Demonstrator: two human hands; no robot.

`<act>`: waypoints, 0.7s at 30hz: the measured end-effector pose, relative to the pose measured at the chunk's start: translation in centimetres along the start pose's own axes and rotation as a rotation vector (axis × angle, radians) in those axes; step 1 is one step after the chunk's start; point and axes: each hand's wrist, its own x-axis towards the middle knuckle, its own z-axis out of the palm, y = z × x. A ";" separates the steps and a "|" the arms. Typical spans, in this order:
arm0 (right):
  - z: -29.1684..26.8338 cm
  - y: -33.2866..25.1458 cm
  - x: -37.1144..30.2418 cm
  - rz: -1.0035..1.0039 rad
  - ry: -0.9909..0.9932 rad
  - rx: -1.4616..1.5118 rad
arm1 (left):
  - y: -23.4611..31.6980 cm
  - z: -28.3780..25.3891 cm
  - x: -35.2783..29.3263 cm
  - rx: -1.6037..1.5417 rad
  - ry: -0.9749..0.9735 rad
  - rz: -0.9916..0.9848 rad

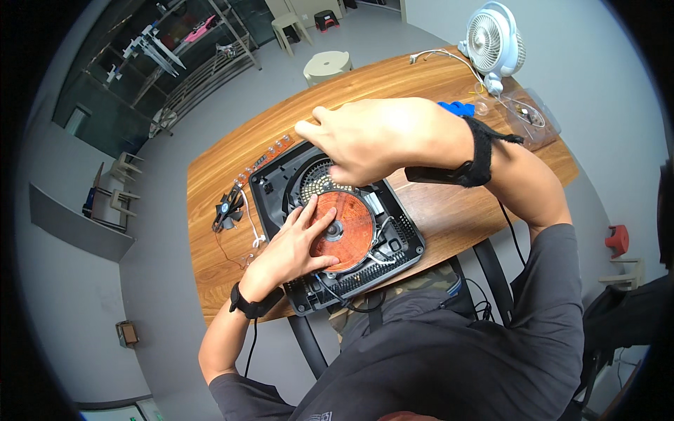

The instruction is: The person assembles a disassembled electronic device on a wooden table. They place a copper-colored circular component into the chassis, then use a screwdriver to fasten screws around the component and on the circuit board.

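Observation:
The black lower housing (414,242) of what looks like an induction cooker lies opened on the wooden table in front of me. In its near half sits a round, flat, copper-coloured coil (351,228) with a dark centre and white wires at its right. My left hand (291,245) rests on the coil's left side, its fingers spread. Above the housing's far half is my right hand (368,137), its fingers curled in; whatever they hold, if anything, is hidden. Below it a round black vent grille (316,174) partly shows. Each wrist wears a black strap.
Left of the housing lie a small black fan (228,209) with a blue hub and a strip of small parts (270,156). A white desk fan (489,42), a clear plastic tray (540,116) and a blue thing (458,108) occupy the table's far right. Stools (328,64) stand beyond.

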 end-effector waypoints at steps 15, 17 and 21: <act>0.4 -0.1 0.9 0.000 -0.013 -0.080 | -0.2 0.1 0.1 0.018 -0.004 0.017; 0.7 0.3 0.1 -0.042 0.079 -0.056 | 0.0 0.0 0.1 0.011 -0.022 -0.014; -0.6 0.6 -0.2 -0.123 -0.104 0.058 | -0.1 0.1 0.0 0.030 0.010 0.028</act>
